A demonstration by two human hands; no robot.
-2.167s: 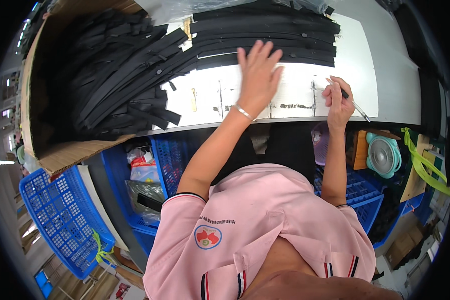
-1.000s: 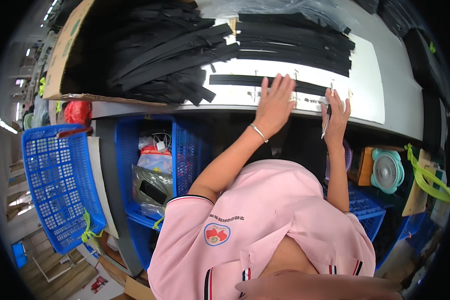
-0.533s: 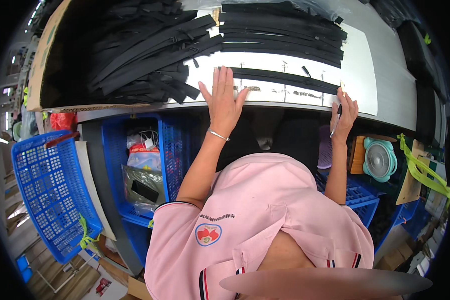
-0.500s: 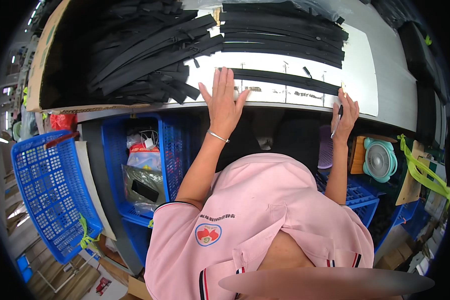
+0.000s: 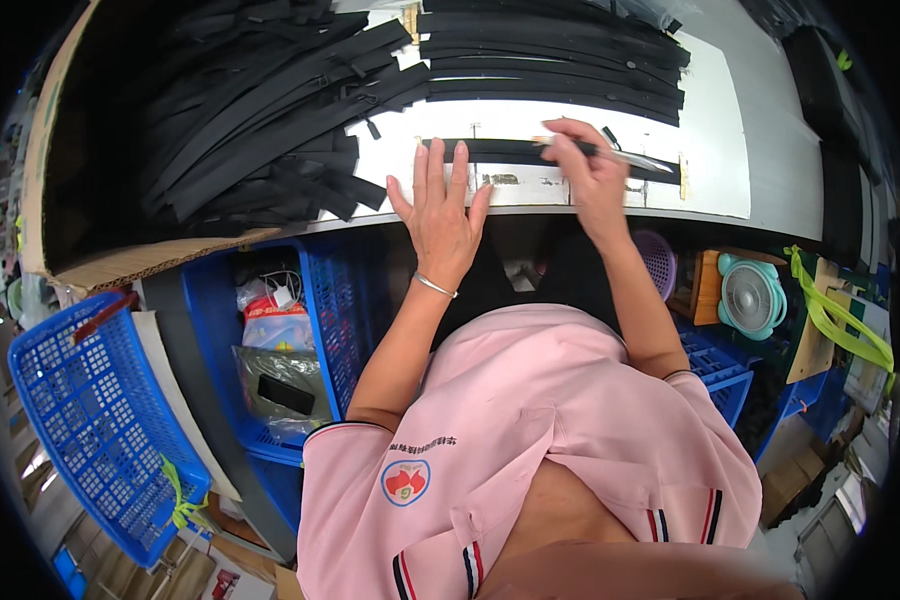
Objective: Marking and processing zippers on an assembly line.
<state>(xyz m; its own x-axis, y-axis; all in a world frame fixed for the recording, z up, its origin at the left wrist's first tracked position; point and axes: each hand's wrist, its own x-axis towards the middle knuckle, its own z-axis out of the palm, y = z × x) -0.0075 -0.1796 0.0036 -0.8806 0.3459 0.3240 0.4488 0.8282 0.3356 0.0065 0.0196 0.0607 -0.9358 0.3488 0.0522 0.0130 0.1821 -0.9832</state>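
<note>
A black zipper [image 5: 510, 151] lies straight along the near part of a white marked sheet [image 5: 715, 125] on the table. My left hand [image 5: 438, 220] rests flat on its left end, fingers spread. Over the middle of the zipper, my right hand [image 5: 597, 190] is closed around a pen [image 5: 642, 160] with a dark and silver barrel. The pen points left; I cannot tell whether its tip touches the tape. A small black zipper pull [image 5: 610, 135] sticks up just beyond the zipper.
More black zippers [image 5: 550, 70] lie in rows beyond. A tangled heap of zippers [image 5: 260, 120] spills from a cardboard box [image 5: 170, 255] at the left. Blue baskets [image 5: 100, 420] stand below the table's left side, and a turquoise fan [image 5: 752, 297] at the right.
My right hand has moved left with the pen, from the zipper's right end to above its middle. The left hand stays on the left end.
</note>
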